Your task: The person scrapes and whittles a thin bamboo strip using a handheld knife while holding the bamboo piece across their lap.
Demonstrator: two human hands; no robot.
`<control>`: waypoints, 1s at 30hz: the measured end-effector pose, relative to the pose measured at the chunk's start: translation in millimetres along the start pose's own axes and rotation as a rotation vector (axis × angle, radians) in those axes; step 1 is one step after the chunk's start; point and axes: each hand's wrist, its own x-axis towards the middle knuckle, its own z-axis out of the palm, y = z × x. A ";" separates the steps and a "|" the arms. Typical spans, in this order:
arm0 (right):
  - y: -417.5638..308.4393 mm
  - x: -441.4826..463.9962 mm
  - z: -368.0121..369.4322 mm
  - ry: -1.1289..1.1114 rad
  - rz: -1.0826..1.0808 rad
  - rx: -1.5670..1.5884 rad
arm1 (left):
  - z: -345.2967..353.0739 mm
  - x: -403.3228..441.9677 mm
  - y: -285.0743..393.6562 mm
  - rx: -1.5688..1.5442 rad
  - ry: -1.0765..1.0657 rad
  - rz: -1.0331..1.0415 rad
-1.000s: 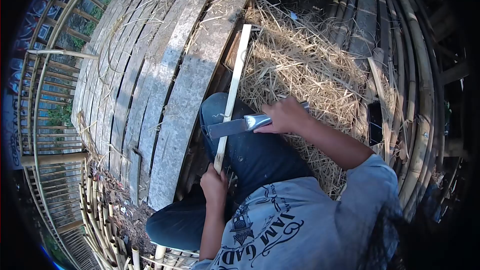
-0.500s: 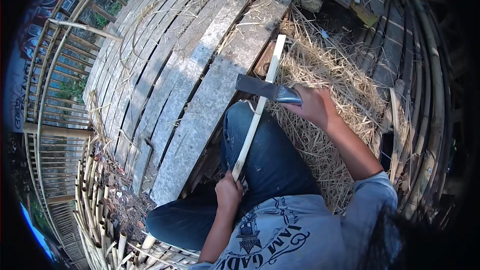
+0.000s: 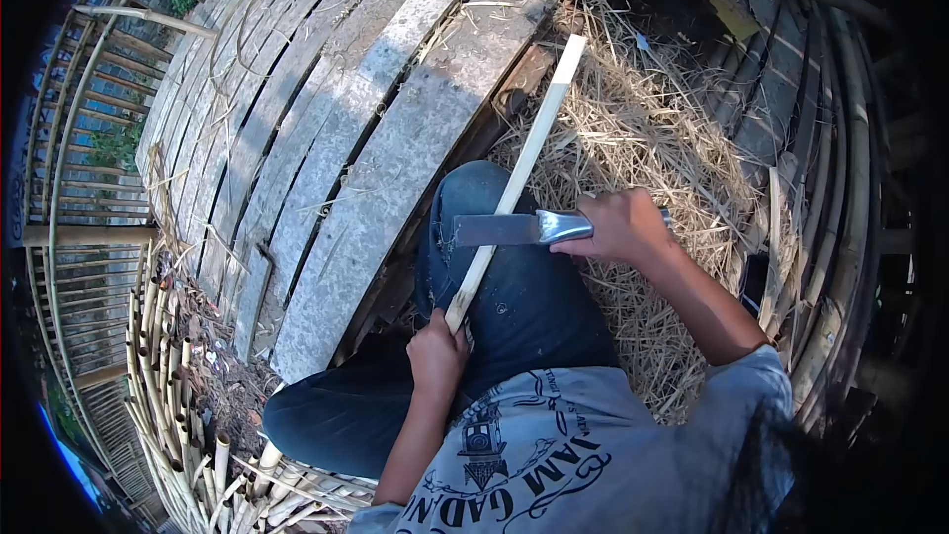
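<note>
My left hand (image 3: 436, 352) is closed around the lower end of a long pale bamboo strip (image 3: 539, 143). The strip slants up and away across my bent knee, its far end above a heap of shavings. In my right hand (image 3: 623, 227) is the handle of a wide-bladed knife (image 3: 499, 229) with a shiny metal collar. Its dark blade lies crosswise over the strip, above my thigh, nearer to my left hand than to the far end. The blade's exact contact with the strip is hard to make out.
Pale shavings (image 3: 662, 148) cover the ground to the right of my leg. A weathered plank platform (image 3: 366, 168) lies to the left. Cut bamboo poles (image 3: 163, 386) are stacked at lower left, beside a bamboo railing (image 3: 74, 168). Long poles (image 3: 845, 208) line the right side.
The knife has moved down along the strip toward my left hand, with my right hand on it. A thin curl at the blade no longer shows. The view has shifted slightly.
</note>
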 end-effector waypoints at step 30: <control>-6.1 -3.2 20.9 0.079 0.044 -0.033 | 0.3 0.3 -3.5 -0.020 -0.004 0.058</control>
